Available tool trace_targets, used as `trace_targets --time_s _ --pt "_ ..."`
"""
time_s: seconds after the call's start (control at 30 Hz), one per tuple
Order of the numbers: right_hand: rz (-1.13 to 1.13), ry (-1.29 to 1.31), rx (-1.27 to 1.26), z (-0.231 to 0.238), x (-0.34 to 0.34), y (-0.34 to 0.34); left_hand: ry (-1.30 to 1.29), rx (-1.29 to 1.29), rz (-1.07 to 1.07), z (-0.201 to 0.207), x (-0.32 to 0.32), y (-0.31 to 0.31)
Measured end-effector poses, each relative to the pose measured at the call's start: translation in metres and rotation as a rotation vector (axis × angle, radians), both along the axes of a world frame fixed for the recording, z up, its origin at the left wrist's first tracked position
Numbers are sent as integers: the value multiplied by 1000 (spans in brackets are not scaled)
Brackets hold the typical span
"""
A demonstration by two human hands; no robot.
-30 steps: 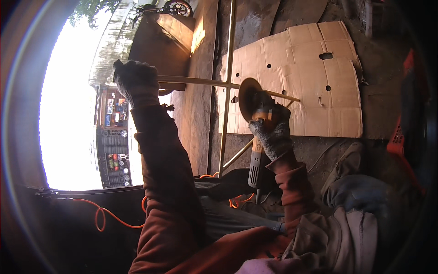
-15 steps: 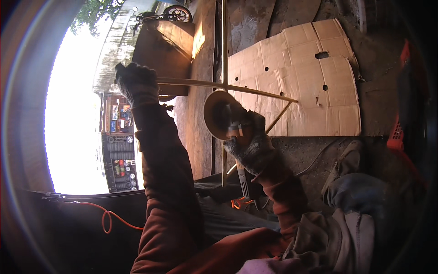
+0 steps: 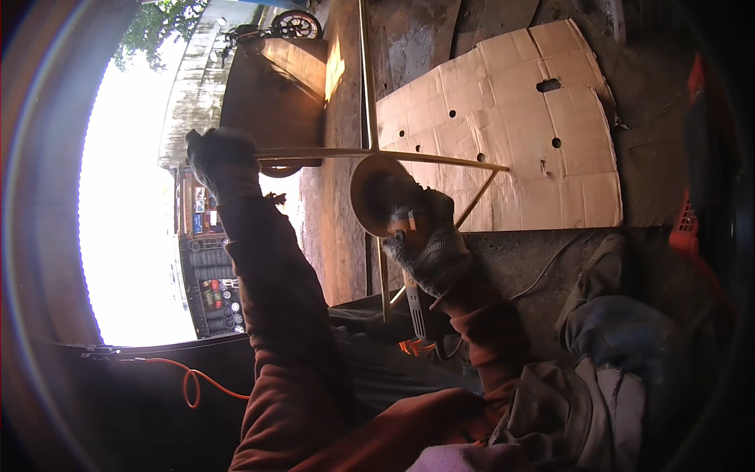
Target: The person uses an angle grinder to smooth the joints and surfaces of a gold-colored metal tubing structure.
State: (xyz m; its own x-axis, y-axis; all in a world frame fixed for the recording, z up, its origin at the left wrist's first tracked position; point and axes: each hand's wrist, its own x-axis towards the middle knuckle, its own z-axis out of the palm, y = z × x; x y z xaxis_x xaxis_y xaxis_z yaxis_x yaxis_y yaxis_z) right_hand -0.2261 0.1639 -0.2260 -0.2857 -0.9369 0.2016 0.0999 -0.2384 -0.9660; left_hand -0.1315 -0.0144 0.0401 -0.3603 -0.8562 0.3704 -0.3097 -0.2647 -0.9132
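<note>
My left hand [image 3: 226,161], in a dark knit glove, is closed around the left end of a thin, brass-coloured metal frame [image 3: 448,160]. Its bars meet in a cross, and a slanting brace runs down from the right end. My right hand [image 3: 431,240], gloved in grey, grips an angle grinder [image 3: 418,313], whose body points down toward my lap. The grinder's round disc or guard [image 3: 364,197] sits just below the crossing, over the lower bar. Whether it touches the metal I cannot tell.
A flattened cardboard sheet [image 3: 511,126] with holes lies on the dirty floor beyond the frame. A cable [image 3: 543,275] runs beside a shoe at the right. A red plastic object [image 3: 684,224] stands at the far right, an orange hose [image 3: 189,385] at lower left. A motorcycle [image 3: 295,26] is in back.
My left hand has moved slightly down and left, and the metal frame has shifted left with it. The grinder in my right hand has stayed nearly in place.
</note>
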Motion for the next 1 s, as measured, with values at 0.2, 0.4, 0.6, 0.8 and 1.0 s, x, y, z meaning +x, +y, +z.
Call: trace_targets --time_s 0.2,0.4,0.6,0.8,1.0 --pt "-6 -243 56 -32 5 -9 -25 101 -2 -21 37 -35" --pt "-115 -166 -49 -14 11 -8 -69 115 11 -12 59 -37" --pt "-163 -390 161 -73 9 -20 -47 78 63 -28 42 -19" --pt "-54 134 62 -39 26 -14 -249 168 191 -20 42 -15" --pt "-80 -558 133 -63 29 -15 -19 144 166 -28 72 -28"
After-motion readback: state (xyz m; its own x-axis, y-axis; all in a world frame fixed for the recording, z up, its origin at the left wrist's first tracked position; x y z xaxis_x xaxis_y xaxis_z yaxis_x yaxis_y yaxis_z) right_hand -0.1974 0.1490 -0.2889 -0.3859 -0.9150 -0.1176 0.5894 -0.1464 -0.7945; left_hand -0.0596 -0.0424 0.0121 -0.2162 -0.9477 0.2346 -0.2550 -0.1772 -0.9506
